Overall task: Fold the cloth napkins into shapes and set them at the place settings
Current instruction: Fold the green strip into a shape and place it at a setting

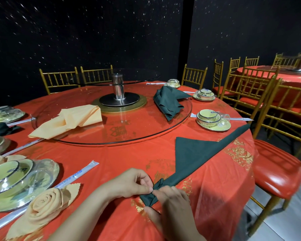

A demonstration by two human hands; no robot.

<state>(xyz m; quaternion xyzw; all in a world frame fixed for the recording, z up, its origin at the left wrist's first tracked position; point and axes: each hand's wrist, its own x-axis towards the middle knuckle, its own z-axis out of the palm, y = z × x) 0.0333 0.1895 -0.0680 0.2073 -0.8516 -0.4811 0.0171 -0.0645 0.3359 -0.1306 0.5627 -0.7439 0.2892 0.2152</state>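
Dark green napkin [195, 157] flat on red tablecloth [111, 157] near table edge, near corner rolled. Left hand [134, 183] and right hand [172, 200] both pinching that roll. Risk: unrolling from a slackened pinch; skew from sliding on slick cover.

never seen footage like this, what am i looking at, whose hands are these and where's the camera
No machine here: a person wears one camera on the head, looking forward and down at their own hands. The left hand and right hand both pinch the near end of a dark green napkin, folded into a triangle on the red tablecloth. Nearby lie a peach napkin rose, wrapped chopsticks, wrapped bowl sets, and loose napkins on the glass turntable.
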